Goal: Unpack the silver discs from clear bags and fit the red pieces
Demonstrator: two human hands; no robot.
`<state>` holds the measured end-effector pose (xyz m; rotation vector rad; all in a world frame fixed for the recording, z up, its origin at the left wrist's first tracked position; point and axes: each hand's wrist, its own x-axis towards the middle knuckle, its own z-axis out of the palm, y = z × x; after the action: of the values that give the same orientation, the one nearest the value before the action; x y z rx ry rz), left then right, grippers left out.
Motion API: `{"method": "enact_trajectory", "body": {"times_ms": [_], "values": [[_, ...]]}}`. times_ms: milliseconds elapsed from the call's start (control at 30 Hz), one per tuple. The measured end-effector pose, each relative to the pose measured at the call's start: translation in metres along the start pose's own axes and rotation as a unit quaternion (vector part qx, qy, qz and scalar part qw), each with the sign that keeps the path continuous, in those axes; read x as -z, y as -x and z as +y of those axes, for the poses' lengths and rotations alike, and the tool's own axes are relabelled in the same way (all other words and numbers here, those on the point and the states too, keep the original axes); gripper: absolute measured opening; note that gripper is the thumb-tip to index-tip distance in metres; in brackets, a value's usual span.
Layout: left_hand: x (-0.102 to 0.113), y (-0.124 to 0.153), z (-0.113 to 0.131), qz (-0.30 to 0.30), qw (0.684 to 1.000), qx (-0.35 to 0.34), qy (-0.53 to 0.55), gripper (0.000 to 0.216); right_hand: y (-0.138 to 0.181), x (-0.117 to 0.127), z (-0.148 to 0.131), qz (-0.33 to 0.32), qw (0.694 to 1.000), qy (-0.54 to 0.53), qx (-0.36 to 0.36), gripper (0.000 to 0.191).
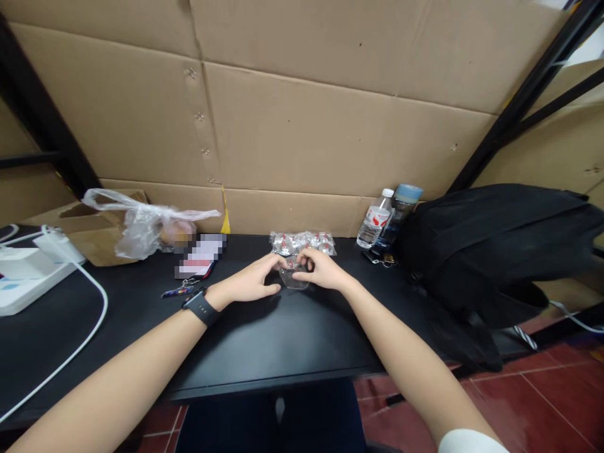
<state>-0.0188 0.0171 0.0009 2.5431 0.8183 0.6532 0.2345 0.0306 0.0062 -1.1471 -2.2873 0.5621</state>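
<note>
A small clear plastic packet (295, 281) is between my two hands over the black tabletop, with a bit of red near its top. My left hand (252, 279) is on its left side, fingertips at the packet's upper edge and thumb stretched apart below. My right hand (323, 269) curls over the packet from the right. Its fingers are bent at the top edge, and the thumb lies across the clear plastic. Just behind the hands, several shiny silver packets with red marks (302, 241) lie in a row. A dark watch (202, 307) is on the left wrist.
On the left are a white power strip (28, 283) with cables, a cardboard box (97, 236), a plastic bag (141, 229) and a phone (202, 257). Two bottles, one a labelled water bottle (375, 220), and a black backpack (486, 251) stand right. Cardboard (302, 126) walls the back.
</note>
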Motion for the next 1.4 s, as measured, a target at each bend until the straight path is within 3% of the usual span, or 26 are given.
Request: {"method": "enact_trajectory", "body": {"times_ms": [100,267,400,567,667,767,833,933,1100,1200,1400], "values": [[-0.009,-0.005,-0.007,0.073,0.995,0.046,-0.056,0.042,0.004,0.015,0.009,-0.012,0.999,-0.042,0.026,0.011],[-0.02,-0.011,-0.004,0.068,0.989,0.04,-0.127,0.023,0.003,0.009,0.021,-0.008,0.999,0.026,0.041,0.029],[-0.018,-0.012,-0.001,0.098,0.987,0.057,-0.114,0.022,-0.002,-0.003,0.023,0.008,0.998,0.012,0.061,0.006],[-0.016,-0.011,-0.007,0.134,0.985,0.108,0.006,0.026,-0.005,-0.003,0.02,0.023,0.998,-0.059,-0.02,0.014],[-0.022,-0.012,-0.01,0.151,0.977,0.15,0.035,0.018,-0.004,-0.006,0.017,0.03,0.99,-0.114,-0.078,0.013],[-0.028,-0.013,-0.011,0.174,0.968,0.178,0.015,0.031,-0.002,-0.012,0.015,0.045,0.986,-0.12,-0.103,0.041],[-0.03,-0.013,-0.01,0.161,0.971,0.176,-0.031,0.032,-0.001,-0.014,0.014,0.037,0.992,-0.079,-0.086,0.045],[-0.032,-0.013,-0.009,0.117,0.974,0.16,-0.105,0.02,0.0,-0.014,0.012,0.003,0.999,0.01,-0.051,0.029],[-0.03,-0.011,-0.005,0.098,0.974,0.143,-0.149,0.026,0.003,-0.012,0.008,0.003,0.994,0.108,-0.007,0.033],[-0.028,-0.01,-0.003,0.092,0.977,0.113,-0.156,0.021,0.004,-0.012,0.008,-0.007,0.993,0.112,0.023,0.038],[-0.026,-0.01,-0.007,0.126,0.973,0.124,-0.149,0.023,0.0,-0.013,0.006,0.006,1.0,0.016,-0.008,0.023]]}}
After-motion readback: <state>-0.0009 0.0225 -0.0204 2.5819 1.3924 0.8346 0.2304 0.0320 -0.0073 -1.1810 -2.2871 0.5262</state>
